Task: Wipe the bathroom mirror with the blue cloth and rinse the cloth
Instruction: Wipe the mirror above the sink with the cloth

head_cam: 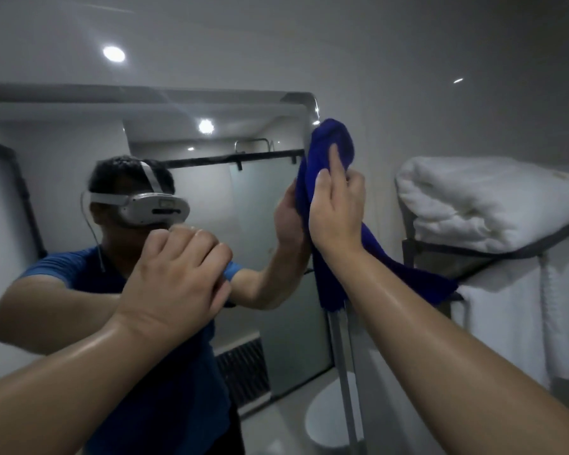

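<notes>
Head view: my left hand (174, 274) is hovering clenched and empty before the mirror (211, 192), while my right hand (337, 208) is pressing the blue cloth (329, 149) against the mirror's right edge, its tail hanging lower right.

Towel rack (493, 254) just right of mirror (211, 192) edge.

Mirror (63, 159) cut off at left edge; right hand (337, 211) hides part of blue cloth (329, 142); rack (493, 254) runs off right.
</notes>
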Demonstrator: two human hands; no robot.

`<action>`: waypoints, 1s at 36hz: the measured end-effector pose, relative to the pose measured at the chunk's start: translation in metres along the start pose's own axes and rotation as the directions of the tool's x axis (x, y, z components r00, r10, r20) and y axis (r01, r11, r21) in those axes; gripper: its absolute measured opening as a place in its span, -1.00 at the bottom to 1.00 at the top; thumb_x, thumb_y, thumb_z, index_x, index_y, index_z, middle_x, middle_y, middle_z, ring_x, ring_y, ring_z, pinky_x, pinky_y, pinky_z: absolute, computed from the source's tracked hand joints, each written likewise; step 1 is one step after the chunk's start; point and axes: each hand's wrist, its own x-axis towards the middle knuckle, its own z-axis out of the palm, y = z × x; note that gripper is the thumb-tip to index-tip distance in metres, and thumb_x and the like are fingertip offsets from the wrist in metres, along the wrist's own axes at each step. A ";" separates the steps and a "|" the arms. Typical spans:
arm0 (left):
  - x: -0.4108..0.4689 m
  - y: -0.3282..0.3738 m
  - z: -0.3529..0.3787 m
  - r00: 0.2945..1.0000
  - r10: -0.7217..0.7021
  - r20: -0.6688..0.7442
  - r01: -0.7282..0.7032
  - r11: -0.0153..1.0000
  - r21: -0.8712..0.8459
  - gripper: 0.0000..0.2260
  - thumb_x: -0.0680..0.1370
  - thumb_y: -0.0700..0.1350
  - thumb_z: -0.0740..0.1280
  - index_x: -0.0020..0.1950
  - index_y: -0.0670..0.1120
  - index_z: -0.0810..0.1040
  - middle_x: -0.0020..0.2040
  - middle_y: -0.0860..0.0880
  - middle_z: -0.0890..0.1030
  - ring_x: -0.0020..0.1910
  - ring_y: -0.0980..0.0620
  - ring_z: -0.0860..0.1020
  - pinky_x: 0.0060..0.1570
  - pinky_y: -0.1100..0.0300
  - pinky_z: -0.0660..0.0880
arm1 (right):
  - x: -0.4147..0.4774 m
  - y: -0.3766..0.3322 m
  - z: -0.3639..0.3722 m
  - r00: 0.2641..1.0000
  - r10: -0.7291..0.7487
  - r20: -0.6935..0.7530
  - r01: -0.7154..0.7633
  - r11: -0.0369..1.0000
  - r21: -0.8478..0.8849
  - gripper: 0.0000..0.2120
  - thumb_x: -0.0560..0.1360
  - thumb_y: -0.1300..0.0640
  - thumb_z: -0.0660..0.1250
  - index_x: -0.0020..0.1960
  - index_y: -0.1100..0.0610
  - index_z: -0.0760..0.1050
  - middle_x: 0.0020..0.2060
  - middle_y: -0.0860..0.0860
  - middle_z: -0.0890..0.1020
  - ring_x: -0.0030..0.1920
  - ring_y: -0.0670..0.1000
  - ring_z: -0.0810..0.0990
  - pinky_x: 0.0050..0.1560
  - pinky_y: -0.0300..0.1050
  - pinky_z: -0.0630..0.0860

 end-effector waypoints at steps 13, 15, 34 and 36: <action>0.001 0.002 0.011 0.996 0.043 0.075 -0.046 0.998 0.037 -0.38 0.59 0.01 0.24 0.66 -0.12 0.38 0.69 -0.17 0.28 0.70 -0.23 0.20 0.67 -0.24 0.10 | -0.156 0.128 -0.014 0.972 0.215 -0.093 -0.224 0.968 -0.113 -0.47 0.71 -0.08 0.04 0.63 0.07 0.26 0.31 -0.17 0.43 0.20 -0.24 0.43 0.18 -0.47 0.30; 0.001 0.003 0.011 0.997 0.041 0.059 -0.044 0.998 0.044 -0.39 0.59 0.00 0.24 0.65 -0.12 0.38 0.69 -0.18 0.29 0.69 -0.24 0.21 0.67 -0.24 0.11 | -0.193 0.154 -0.020 0.953 0.293 -0.078 -0.301 0.946 -0.119 -0.45 0.69 -0.09 0.03 0.63 0.08 0.27 0.40 -0.07 0.48 0.28 -0.15 0.47 0.28 -0.31 0.36; 0.007 0.008 0.004 1.000 0.017 0.019 -0.018 0.999 0.041 -0.39 0.53 -0.02 0.26 0.60 -0.11 0.46 0.66 -0.17 0.36 0.66 -0.25 0.29 0.63 -0.26 0.19 | -0.248 0.180 -0.040 0.614 0.776 -0.143 -0.783 0.622 0.007 -0.50 0.73 0.16 0.11 0.67 0.06 0.21 0.47 0.16 0.49 0.47 0.27 0.46 0.53 0.14 0.33; 0.007 0.008 0.004 1.000 0.020 0.017 -0.021 0.999 0.040 -0.38 0.53 -0.01 0.27 0.60 -0.12 0.46 0.66 -0.17 0.36 0.66 -0.25 0.28 0.63 -0.25 0.19 | -0.211 0.145 -0.032 0.704 0.701 -0.114 -0.697 0.713 0.073 -0.56 0.74 0.13 0.13 0.61 -0.01 0.28 0.31 0.01 0.52 0.40 0.17 0.51 0.47 0.05 0.35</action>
